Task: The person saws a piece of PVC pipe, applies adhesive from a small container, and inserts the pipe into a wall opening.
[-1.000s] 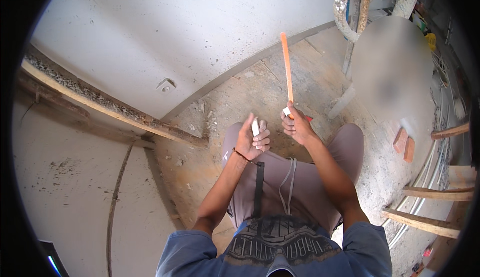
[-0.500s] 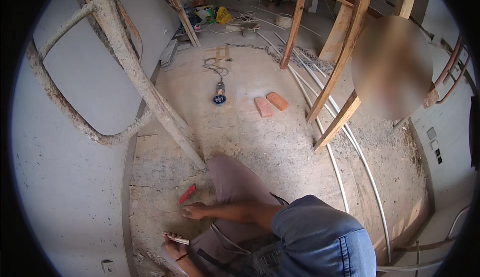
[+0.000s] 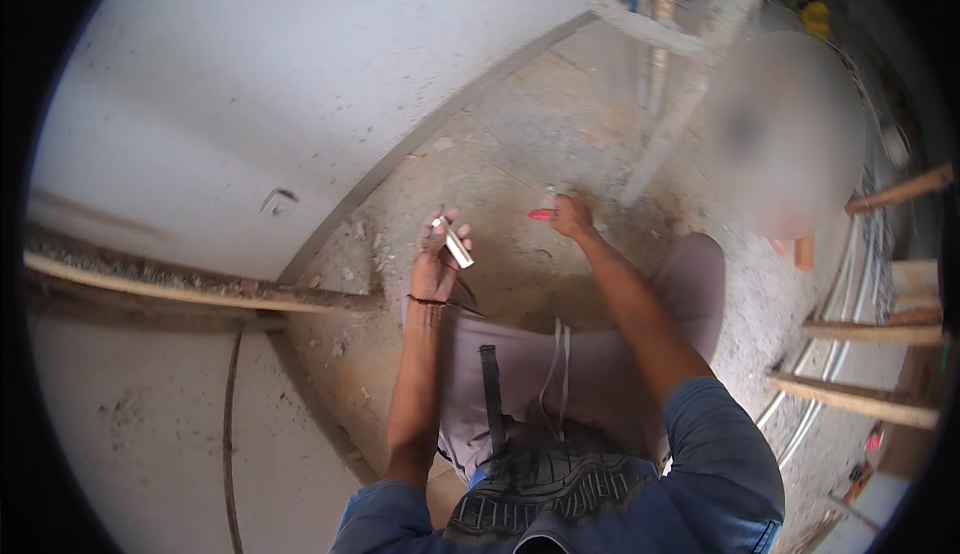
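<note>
My left hand (image 3: 436, 254) is closed on a small white bar (image 3: 452, 243), held tilted in front of my left forearm. My right hand (image 3: 568, 216) reaches out low near the dusty floor (image 3: 440, 184), its fingers bent beside a red tool (image 3: 540, 215). A thin strip (image 3: 515, 177) runs from those fingers toward the upper left; what exactly they grip is too small to make out. My legs are bent below both arms.
A white wall (image 3: 200, 84) curves along the left and top. A timber (image 3: 200, 284) juts in from the left. Crusted poles (image 3: 680, 94) stand ahead. More timbers (image 3: 860, 394), white conduits (image 3: 853, 274) and orange bricks (image 3: 804, 254) are at the right.
My view swung right and back. My right hand has moved forward and down to the red tool; the upright orange strip no longer shows upright. My left hand has moved left, still holding the bar.
</note>
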A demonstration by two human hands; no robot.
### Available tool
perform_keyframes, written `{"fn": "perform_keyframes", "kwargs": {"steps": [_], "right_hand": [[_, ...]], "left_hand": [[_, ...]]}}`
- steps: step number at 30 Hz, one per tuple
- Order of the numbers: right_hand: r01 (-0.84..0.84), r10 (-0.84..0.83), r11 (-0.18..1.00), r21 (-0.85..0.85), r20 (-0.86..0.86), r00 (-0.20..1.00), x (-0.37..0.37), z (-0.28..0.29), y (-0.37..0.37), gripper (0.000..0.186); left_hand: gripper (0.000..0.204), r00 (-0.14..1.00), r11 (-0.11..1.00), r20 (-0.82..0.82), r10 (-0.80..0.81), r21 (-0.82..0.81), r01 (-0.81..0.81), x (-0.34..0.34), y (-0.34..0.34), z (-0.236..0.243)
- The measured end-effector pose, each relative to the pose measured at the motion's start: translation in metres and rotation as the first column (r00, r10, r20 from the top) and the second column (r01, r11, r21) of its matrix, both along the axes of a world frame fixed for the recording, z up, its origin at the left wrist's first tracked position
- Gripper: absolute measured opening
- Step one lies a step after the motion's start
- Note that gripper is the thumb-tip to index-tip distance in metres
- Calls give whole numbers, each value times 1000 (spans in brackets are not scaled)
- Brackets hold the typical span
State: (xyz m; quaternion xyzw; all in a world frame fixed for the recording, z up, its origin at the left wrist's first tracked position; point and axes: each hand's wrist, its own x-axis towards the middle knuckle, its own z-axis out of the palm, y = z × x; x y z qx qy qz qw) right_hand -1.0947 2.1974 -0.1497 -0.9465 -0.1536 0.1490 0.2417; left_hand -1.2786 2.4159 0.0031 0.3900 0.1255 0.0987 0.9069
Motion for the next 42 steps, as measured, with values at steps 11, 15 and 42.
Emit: {"fn": "perform_keyframes", "kwargs": {"steps": [11,15,42], "right_hand": [[-123,123,992,-10,103,987,-33,-74,-37,26],[-190,209,977,-92,279,937,1,-89,-48,33],[-54,262,918,393,-497,827,-332,289,-116,21]], "left_hand": [[37,867,985,-468,173,82,-152,-12,21,-31],[36,926,991,-361,112,104,-79,36,38,25],[29,65,-381,768,638,388,-839,102,284,702]]}}
